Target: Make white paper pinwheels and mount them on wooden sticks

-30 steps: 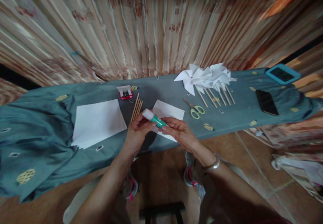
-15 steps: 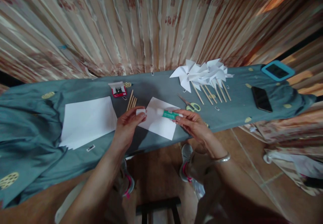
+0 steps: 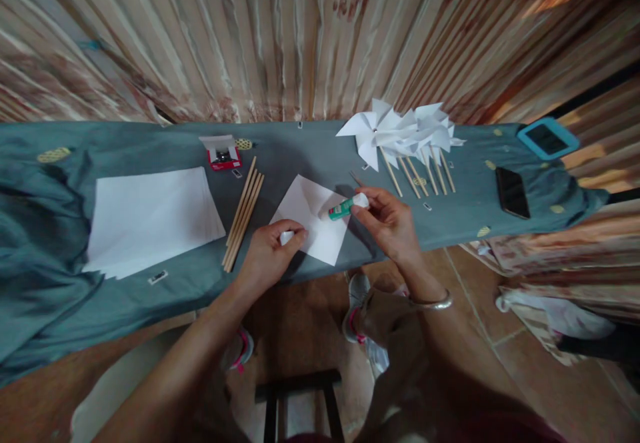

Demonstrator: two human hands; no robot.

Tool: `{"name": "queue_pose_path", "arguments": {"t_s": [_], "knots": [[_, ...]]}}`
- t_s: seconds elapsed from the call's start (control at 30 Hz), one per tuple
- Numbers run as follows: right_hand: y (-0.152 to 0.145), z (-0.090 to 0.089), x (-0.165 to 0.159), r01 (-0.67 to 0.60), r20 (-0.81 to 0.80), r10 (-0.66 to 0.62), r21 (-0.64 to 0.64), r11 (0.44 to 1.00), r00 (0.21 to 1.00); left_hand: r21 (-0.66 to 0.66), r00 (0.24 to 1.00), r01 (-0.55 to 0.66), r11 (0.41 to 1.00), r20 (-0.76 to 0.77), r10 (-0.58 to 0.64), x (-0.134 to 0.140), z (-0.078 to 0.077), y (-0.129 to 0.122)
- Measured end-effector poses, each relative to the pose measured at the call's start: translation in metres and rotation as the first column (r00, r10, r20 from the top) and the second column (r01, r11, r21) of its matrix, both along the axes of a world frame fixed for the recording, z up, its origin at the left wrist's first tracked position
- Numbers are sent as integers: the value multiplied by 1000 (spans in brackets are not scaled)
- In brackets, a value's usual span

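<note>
My right hand [image 3: 387, 220] is closed round the white end of a green glue stick [image 3: 341, 209]. The stick is tilted, its other end down over a square white sheet of paper [image 3: 320, 246]; whether it touches the paper I cannot tell. Between the thumb and fingers of my left hand [image 3: 273, 250] is a small white glue stick cap [image 3: 287, 237], at the sheet's left corner. Faint creases run across the sheet. Scissors [image 3: 357, 178] lie just beyond my right hand, mostly hidden by it.
Left of the sheet lie several wooden sticks [image 3: 243, 213] and a stack of white paper [image 3: 153, 220]. Behind them stands a small red open box [image 3: 223, 156]. White paper pinwheels [image 3: 395, 130] on sticks lie back right, with a black phone [image 3: 513, 193] and a blue-framed device [image 3: 548, 138] farther right.
My right hand has turned the glue stick so its far end points down to the sheet. My left hand, with the cap, has come down to the sheet's left corner.
</note>
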State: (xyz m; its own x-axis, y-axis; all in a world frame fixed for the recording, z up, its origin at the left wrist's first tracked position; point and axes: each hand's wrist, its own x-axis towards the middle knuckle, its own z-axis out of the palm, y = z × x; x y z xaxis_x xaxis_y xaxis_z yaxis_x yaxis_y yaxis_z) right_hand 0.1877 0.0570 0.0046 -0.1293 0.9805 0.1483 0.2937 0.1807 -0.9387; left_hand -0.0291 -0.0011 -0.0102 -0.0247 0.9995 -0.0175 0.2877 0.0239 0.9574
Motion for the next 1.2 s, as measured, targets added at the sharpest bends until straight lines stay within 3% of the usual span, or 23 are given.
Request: {"name": "queue_pose_path", "arguments": {"t_s": [0.13, 0.23, 0.33, 0.57, 1.1, 1.2], "knots": [[-7, 10, -9, -22, 147, 11, 70, 997, 989, 204, 876, 243, 948, -467, -124, -3, -3, -3], [-8, 15, -13, -52, 213, 24, 127, 991, 977, 212, 746, 371, 904, -648, -154, 1, -6, -9], [-7, 15, -15, -79, 265, 35, 156, 985, 964, 194, 657, 412, 890, -741, -142, 8, -8, -14], [-4, 11, -20, -143, 321, 87, 155, 978, 943, 95, 582, 458, 884, -783, -217, 12, -5, -18], [-7, 17, -31, -205, 456, 90, 208, 956, 886, -1, 563, 457, 889, -774, -290, 14, 3, -17], [-7, 16, -37, -165, 448, 52, 216, 962, 893, 13, 577, 449, 893, -768, -278, 15, 0, -18]]}}
